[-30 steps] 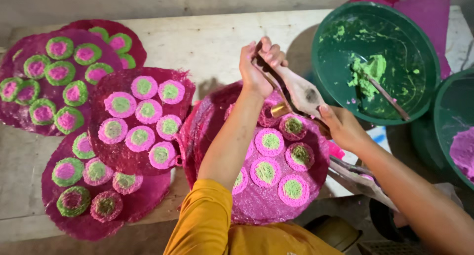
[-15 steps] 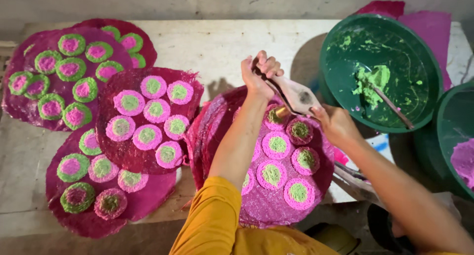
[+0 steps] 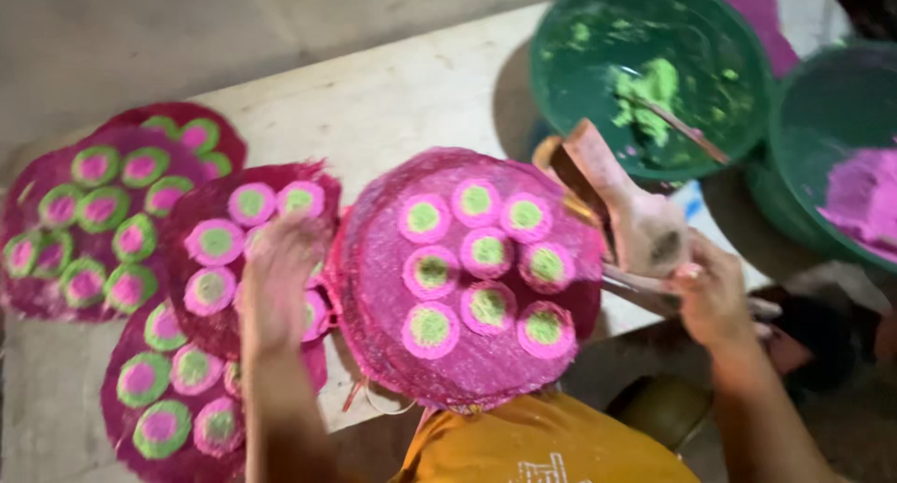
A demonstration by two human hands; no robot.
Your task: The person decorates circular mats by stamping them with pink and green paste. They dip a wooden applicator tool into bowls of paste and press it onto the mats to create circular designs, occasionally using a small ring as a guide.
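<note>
Head view: your right hand point(image 3: 715, 291) grips the pink-stained wooden mould point(image 3: 621, 203), its long axis pointing far-left over the magenta disc point(image 3: 467, 277). Your left hand point(image 3: 280, 277) rests open on another disc point(image 3: 248, 259), left.

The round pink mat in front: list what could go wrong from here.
The round pink mat overhangs the table edge, so it might tip or slide off. The left hand rests over a neighbouring mat and could smear its dots. The powder-coated tool in the right hand may shed powder onto the pattern.
</note>
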